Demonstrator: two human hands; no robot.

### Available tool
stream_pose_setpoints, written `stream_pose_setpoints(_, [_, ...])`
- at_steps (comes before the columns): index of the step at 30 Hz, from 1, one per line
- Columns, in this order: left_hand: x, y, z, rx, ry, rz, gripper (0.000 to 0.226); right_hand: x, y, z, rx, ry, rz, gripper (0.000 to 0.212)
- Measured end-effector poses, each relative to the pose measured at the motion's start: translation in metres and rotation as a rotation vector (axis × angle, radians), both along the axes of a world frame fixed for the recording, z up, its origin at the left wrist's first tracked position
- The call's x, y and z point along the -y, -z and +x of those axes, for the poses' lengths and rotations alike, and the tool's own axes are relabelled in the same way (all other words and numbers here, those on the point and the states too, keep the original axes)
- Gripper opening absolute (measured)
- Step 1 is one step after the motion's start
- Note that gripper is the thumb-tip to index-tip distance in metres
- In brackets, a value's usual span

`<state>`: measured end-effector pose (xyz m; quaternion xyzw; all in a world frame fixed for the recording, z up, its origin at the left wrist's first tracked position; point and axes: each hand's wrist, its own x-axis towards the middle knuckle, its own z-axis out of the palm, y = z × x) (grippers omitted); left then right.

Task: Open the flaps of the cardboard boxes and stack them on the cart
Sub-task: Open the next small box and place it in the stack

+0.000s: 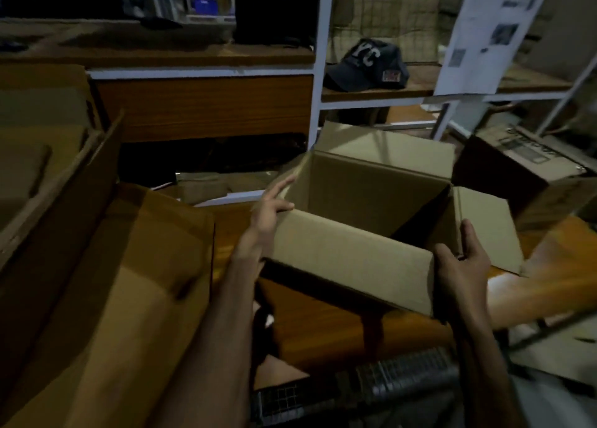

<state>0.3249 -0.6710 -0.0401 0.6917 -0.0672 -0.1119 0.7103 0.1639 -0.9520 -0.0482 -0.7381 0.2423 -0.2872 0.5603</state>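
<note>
An open cardboard box (352,253) hangs in the middle of the view, held between both hands above a wooden surface. Its flaps stand out: the far one upright, the right one spread flat. My left hand (269,208) presses against the box's left side, fingers reaching along the left flap edge. My right hand (462,262) grips the near right corner, thumb over the rim. The inside of the box looks empty. At the left stand more open cardboard boxes (106,298), stacked close together. Part of a wire-mesh cart (387,385) shows at the bottom.
A shelving unit with white posts (318,72) rises behind the box. A dark cap (368,67) lies on its right shelf, beside a hanging printed sheet (484,33). A dark printed carton (517,165) sits at the right. The wooden table top (339,327) lies under the held box.
</note>
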Motion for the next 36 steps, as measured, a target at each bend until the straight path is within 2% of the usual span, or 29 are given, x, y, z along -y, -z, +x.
stream_pose_setpoints(6, [0.032, -0.006, -0.007, -0.017, 0.180, 0.100, 0.062, 0.005, -0.006, -0.039, -0.124, 0.230, 0.031, 0.071])
stream_pose_setpoints(16, [0.029, -0.027, -0.002, -0.103, 0.266, 0.249, 0.073, -0.005, -0.020, -0.042, -0.224, 0.210, 0.094, 0.075])
stream_pose_setpoints(27, [0.007, -0.033, -0.017, -0.071, 0.340, 0.393, 0.078, -0.054, -0.016, -0.082, -0.195, 0.267, 0.040, 0.086])
stream_pose_setpoints(36, [-0.017, -0.056, -0.052, -0.012, 0.298, 0.346, 0.076, -0.092, -0.030, -0.135, -0.137, 0.362, 0.018, 0.084])
